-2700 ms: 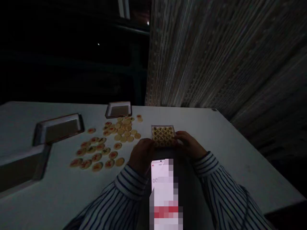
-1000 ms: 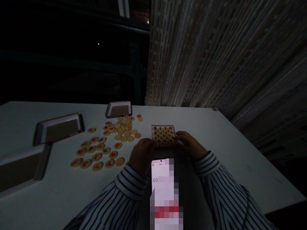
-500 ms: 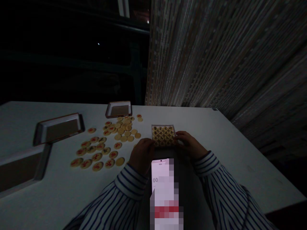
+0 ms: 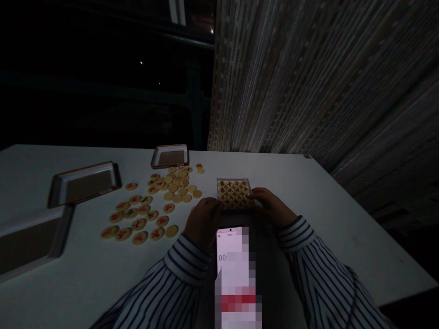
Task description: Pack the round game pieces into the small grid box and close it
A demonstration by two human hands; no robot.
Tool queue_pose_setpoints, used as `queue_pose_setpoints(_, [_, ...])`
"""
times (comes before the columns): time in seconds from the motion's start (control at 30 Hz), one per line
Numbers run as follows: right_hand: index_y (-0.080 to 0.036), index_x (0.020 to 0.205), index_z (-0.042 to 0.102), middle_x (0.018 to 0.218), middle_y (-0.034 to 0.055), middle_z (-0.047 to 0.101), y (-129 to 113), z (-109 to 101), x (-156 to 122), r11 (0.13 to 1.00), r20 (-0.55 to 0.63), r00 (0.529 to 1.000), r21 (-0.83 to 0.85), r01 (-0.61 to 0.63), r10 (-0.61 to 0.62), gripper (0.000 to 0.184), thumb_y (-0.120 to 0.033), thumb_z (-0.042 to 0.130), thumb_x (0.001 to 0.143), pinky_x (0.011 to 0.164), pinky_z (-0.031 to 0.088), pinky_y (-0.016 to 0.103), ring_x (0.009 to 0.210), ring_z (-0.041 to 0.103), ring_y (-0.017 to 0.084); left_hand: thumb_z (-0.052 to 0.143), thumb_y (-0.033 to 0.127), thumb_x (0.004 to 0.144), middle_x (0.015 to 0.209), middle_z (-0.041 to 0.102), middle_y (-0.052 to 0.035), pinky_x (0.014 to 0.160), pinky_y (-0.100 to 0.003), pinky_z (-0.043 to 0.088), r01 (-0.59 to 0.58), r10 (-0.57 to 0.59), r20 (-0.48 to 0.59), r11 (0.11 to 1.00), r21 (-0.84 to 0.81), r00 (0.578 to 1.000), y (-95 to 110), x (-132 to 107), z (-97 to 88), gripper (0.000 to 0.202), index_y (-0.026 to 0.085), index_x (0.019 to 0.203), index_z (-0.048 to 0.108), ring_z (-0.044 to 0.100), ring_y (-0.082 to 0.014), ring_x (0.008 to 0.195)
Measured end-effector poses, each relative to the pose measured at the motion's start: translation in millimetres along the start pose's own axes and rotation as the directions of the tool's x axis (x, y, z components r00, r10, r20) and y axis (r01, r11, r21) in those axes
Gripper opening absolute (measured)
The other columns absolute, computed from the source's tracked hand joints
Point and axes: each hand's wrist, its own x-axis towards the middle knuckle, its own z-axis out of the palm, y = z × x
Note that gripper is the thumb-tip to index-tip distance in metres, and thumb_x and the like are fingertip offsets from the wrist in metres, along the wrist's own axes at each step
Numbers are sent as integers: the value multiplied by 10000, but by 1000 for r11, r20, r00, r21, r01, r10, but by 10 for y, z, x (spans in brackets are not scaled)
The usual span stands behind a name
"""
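Observation:
A small square box [image 4: 232, 179] stands on the table in front of me, filled with rows of round Chinese chess pieces [image 4: 234, 191] with dark characters facing up. My left hand [image 4: 201, 223] is closed at the box's near left corner, its fingertips partly hidden in shadow. On the opposite side, my right hand [image 4: 273, 206] grips the near right edge with curled fingers. Just below the box lies a lit phone [image 4: 233, 260], between my forearms. Loose Chinese chess pieces [image 4: 139, 224], some with red and some with black characters, are spread left of my left hand.
A heap of pieces [image 4: 178, 183], many plain side up, sits farther back. Beyond it is a shallow tin tray [image 4: 153, 158]. Two larger trays, one rear [image 4: 51, 194] and one nearer [image 4: 63, 230], stand at the left. A striped string curtain [image 4: 260, 91] hangs behind the white table [image 4: 329, 246].

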Motion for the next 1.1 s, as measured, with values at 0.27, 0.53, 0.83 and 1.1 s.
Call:
queue_pose_setpoints(0.27, [-222,998,576,1102,85,533,30,-12,-10,1000,19,1000,21,10,-10,231,-282,555,776,887,428,405,1044,505,190,457,200,789,891,642,-67,765,-312,493,6,-6,19,1000,9,1000,7,3,-9,196,168,884,625,599,-171,835])
queue_pose_setpoints(0.53, [-236,1062,527,1107,77,538,65,-9,-13,997,11,997,-5,72,-72,364,-221,608,707,885,423,411,1045,505,198,450,198,792,899,641,-60,776,-307,494,-12,12,13,1000,-6,1000,-20,-5,17,193,179,889,617,598,-165,846])
queue_pose_setpoints(0.83, [-217,1115,469,1112,78,540,61,-25,-33,999,46,999,-48,8,-6,475,-185,613,663,882,414,414,1040,502,210,443,189,801,908,637,-74,772,-303,494,-39,40,27,999,-8,999,-30,-14,35,192,152,905,600,594,-167,858])
queue_pose_setpoints(1.1, [-216,1119,467,1113,80,552,23,-43,-34,995,66,997,-88,-41,47,485,-173,614,659,864,414,428,1022,510,225,472,173,778,894,629,-68,754,-303,495,-91,92,41,996,-12,995,-32,-16,41,177,160,926,570,588,-173,863])
